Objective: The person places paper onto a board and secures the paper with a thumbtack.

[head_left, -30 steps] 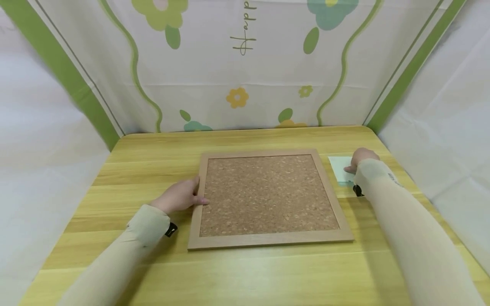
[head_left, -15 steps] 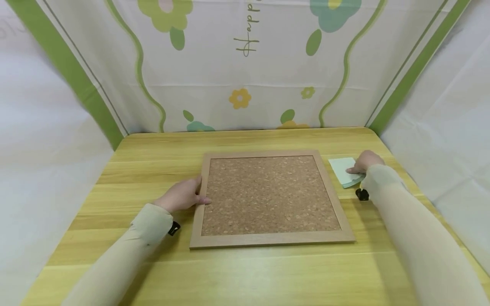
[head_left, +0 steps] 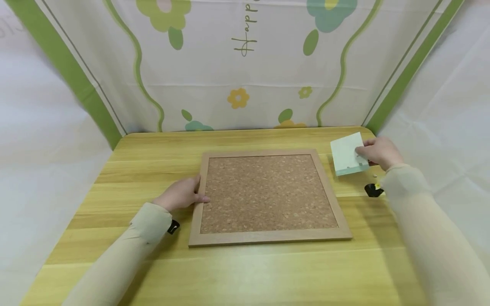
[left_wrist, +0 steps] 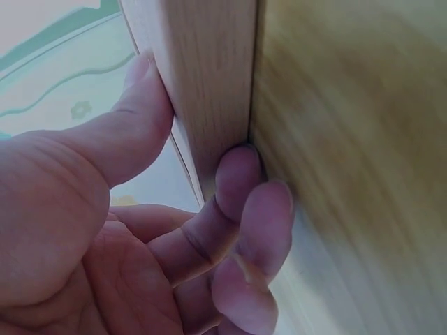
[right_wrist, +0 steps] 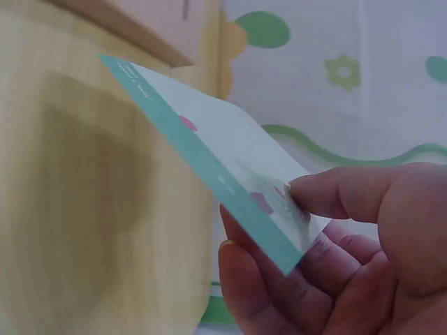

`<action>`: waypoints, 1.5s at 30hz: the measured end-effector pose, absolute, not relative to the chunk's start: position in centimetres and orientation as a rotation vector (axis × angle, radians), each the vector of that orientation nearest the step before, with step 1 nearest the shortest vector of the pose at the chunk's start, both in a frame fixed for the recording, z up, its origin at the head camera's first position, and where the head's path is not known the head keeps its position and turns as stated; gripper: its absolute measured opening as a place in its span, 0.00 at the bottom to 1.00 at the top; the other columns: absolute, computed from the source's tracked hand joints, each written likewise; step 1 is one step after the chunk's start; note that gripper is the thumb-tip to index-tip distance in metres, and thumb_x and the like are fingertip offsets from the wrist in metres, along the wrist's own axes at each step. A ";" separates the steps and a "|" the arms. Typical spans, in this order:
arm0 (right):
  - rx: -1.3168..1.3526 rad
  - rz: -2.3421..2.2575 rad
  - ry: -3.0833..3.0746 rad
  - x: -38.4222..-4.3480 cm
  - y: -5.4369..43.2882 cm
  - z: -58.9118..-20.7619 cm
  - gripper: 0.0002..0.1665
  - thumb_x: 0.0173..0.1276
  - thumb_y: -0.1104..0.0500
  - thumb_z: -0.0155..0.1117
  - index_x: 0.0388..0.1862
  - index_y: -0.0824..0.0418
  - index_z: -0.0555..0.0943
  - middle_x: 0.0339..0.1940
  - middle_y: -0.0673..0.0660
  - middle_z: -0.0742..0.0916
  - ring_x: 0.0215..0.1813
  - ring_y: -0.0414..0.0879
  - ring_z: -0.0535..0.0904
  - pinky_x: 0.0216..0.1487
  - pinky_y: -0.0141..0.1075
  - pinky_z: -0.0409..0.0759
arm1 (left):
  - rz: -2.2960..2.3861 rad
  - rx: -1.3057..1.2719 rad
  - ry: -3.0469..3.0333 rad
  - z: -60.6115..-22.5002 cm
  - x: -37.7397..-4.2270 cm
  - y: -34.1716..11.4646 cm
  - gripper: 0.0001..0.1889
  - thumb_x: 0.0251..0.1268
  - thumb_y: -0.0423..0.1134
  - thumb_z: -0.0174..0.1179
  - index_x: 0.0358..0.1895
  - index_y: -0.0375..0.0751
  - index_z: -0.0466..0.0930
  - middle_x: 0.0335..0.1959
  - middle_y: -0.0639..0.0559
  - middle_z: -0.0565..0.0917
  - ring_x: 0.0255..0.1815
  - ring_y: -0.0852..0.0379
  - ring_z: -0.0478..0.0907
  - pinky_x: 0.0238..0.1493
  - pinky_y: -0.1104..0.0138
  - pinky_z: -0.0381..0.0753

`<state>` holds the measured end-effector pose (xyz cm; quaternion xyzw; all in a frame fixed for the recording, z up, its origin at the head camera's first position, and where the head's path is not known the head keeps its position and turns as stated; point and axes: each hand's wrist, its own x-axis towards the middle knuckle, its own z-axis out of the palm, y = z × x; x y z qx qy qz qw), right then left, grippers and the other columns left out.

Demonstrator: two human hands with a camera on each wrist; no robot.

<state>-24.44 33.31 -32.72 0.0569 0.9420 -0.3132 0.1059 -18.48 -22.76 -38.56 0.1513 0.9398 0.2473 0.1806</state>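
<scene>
A cork board (head_left: 268, 195) with a pale wooden frame lies flat on the wooden table. My left hand (head_left: 179, 194) grips its left edge. In the left wrist view, the thumb rests on the top of the frame (left_wrist: 209, 77) while curled fingertips bear on its side, down by the table. Beyond the board's right side, my right hand (head_left: 382, 153) pinches a pale card (head_left: 346, 155) between thumb and fingers, held tilted above the table. The right wrist view shows the card's teal strip (right_wrist: 202, 167) with fine white print, and pink shapes on its pale face.
A small pale object (head_left: 375, 175) lies on the table (head_left: 268, 274) below the right hand. A white curtain (head_left: 275, 63) with flowers and green lines hangs behind the table's far edge, and more white fabric hangs at both sides. A black strap piece is at each wrist.
My right hand has lifted the pale card off the table, moving right and tipping it up. The left hand has stayed on the cork board's left edge.
</scene>
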 end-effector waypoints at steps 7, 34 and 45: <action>0.140 -1.116 2.775 -22.8 31.0 -31.0 0.38 0.72 0.40 0.59 0.65 0.68 0.72 0.45 0.55 0.83 0.39 0.48 0.81 0.49 0.47 0.77 | 0.689 0.419 2.665 -38.4 -18.3 -22.7 0.35 0.64 0.49 0.67 0.67 0.33 0.66 0.40 0.49 0.84 0.38 0.55 0.79 0.47 0.53 0.79; -0.220 -1.624 2.527 -18.9 16.7 -31.1 0.20 0.72 0.52 0.65 0.51 0.66 0.80 0.37 0.55 0.90 0.33 0.42 0.82 0.35 0.38 0.79 | 1.193 0.400 2.636 -34.5 -16.9 -17.6 0.22 0.73 0.53 0.57 0.61 0.45 0.82 0.46 0.51 0.86 0.38 0.52 0.82 0.36 0.59 0.81; -0.306 -1.707 2.401 -18.5 13.0 -33.5 0.15 0.72 0.58 0.65 0.53 0.65 0.81 0.36 0.59 0.90 0.35 0.48 0.85 0.35 0.41 0.83 | 1.511 0.262 2.409 -35.6 -17.7 -15.4 0.22 0.72 0.52 0.59 0.59 0.42 0.83 0.43 0.50 0.87 0.42 0.44 0.85 0.47 0.51 0.82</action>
